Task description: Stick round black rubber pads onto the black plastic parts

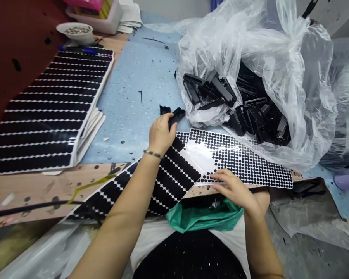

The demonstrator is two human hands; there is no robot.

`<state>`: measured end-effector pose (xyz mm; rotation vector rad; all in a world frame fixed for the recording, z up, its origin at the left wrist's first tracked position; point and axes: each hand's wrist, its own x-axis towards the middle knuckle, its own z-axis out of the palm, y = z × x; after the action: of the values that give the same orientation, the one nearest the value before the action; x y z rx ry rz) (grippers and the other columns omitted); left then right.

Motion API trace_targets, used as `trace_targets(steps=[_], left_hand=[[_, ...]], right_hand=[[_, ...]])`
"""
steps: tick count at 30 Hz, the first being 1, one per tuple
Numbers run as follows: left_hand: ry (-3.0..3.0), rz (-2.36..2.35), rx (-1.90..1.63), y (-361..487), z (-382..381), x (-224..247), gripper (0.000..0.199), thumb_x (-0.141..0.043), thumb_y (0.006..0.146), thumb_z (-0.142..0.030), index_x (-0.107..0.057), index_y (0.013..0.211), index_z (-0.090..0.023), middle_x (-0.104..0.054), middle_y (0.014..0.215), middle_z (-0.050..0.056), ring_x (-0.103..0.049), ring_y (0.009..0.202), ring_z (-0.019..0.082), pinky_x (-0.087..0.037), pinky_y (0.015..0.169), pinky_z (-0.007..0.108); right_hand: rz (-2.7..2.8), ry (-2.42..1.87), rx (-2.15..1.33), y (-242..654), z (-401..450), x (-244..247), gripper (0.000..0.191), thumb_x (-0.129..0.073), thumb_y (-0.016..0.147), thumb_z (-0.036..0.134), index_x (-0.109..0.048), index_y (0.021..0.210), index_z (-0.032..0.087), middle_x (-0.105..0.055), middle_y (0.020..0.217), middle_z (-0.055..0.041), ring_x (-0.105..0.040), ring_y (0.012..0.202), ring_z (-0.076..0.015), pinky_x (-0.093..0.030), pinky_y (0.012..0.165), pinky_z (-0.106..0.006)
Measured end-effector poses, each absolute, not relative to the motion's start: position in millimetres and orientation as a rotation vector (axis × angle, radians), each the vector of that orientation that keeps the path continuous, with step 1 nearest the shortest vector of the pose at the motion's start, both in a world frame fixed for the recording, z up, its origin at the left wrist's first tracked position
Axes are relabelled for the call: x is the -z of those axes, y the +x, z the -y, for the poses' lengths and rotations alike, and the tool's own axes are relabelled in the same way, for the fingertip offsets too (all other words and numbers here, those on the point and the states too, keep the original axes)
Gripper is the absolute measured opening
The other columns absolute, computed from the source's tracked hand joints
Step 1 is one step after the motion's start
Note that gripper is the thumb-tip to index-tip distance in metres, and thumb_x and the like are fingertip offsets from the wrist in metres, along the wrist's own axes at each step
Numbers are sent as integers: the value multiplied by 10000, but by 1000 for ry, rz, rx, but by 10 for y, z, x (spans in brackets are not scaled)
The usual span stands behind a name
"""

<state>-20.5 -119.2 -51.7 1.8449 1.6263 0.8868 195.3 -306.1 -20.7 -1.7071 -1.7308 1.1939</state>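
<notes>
My left hand (162, 133), with a beaded bracelet at its wrist, has its fingers closed on a black plastic part (178, 114) over the blue table cover. What lies under the fingers is partly hidden. My right hand (234, 189) hovers at the front edge of a white sheet of small black round stickers (250, 164), fingers spread and nothing visible in them. Several stickers are gone from that sheet's left side. Beneath my left forearm lies a sheet with rows of larger black round stickers (174, 174), partly overlapped by the small-dot sheet.
Clear plastic bags (305, 97) at the right hold many black plastic parts (218, 89). At left lies a stack of black sticker sheets (52, 108) with a blue pen (88, 50) on top. Behind it stands a white bowl (88, 38) of small metal pieces. A green bag (203, 219) hangs below the table edge.
</notes>
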Motion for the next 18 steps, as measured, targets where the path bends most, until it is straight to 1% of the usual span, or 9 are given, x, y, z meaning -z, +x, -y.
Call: trace_targets(steps=[2, 4, 6, 8, 10, 12, 14, 15, 18], left_hand=[[1992, -1785, -673, -134, 1018, 551, 312, -549, 787, -124, -610, 1092, -118, -633, 1207, 216, -517, 1210, 391, -342, 1041, 587], [2056, -1862, -544, -110, 948, 565, 237, -561, 763, -98, -630, 989, -121, -652, 1134, 224, -515, 1189, 421, -320, 1033, 618], [2052, -1870, -580, -145, 961, 549, 119, -574, 760, -112, -624, 864, -141, -654, 1080, 214, -522, 1172, 418, -328, 1034, 611], [1961, -1819, -780, -218, 1040, 505, 40, -601, 746, -137, -589, 773, -164, -637, 1098, 193, -528, 1174, 386, -357, 1047, 567], [1769, -1697, -1036, -295, 1184, 447, 76, -630, 722, -160, -561, 748, -178, -624, 1128, 151, -547, 1163, 329, -398, 1050, 505], [1471, -1476, -1175, -339, 1389, 394, 147, -666, 701, -205, -562, 801, -180, -640, 1080, 100, -602, 1076, 271, -468, 996, 463], [1133, -1211, -1141, -334, 1628, 363, 267, -711, 678, -258, -562, 886, -181, -661, 993, 62, -652, 949, 231, -546, 880, 430], [991, -1097, -1099, -314, 1747, 359, 313, -733, 664, -271, -558, 909, -182, -666, 979, 54, -665, 919, 220, -567, 831, 408], [731, -930, -1034, -218, 2042, 392, 376, -778, 626, -248, -557, 925, -193, -664, 985, 34, -684, 926, 206, -585, 751, 328]], right_hand=[[1651, -1834, -984, 1932, 2980, 322, 200, -545, 888, 259, -687, 1026, 230, -643, 995, -73, -643, 859, -201, -547, 786, -372], [1568, -1916, -798, 1878, 2815, 465, 165, -520, 885, 206, -671, 951, 208, -626, 946, -68, -623, 809, -194, -537, 781, -369], [1558, -1964, -684, 1808, 2600, 587, 144, -513, 876, 170, -648, 913, 204, -619, 959, -69, -612, 835, -203, -520, 808, -378], [1600, -2022, -597, 1728, 2381, 662, 140, -499, 880, 158, -630, 913, 198, -612, 989, -84, -599, 898, -223, -500, 833, -388], [1647, -2117, -533, 1652, 2197, 692, 124, -501, 882, 158, -616, 920, 183, -604, 1026, -111, -581, 953, -248, -482, 838, -399], [1672, -2212, -512, 1596, 2072, 691, 108, -505, 880, 153, -602, 925, 168, -596, 1059, -136, -566, 974, -264, -471, 824, -405], [1671, -2255, -543, 1574, 2008, 676, 94, -507, 868, 134, -584, 914, 166, -591, 1067, -142, -559, 957, -263, -463, 803, -402], [1660, -2250, -569, 1573, 1997, 667, 88, -509, 857, 123, -573, 892, 173, -592, 1052, -134, -556, 939, -256, -459, 795, -399], [1526, -2129, -674, 1581, 2039, 630, 101, -512, 822, 112, -525, 792, 208, -591, 911, -66, -543, 843, -216, -457, 768, -379]])
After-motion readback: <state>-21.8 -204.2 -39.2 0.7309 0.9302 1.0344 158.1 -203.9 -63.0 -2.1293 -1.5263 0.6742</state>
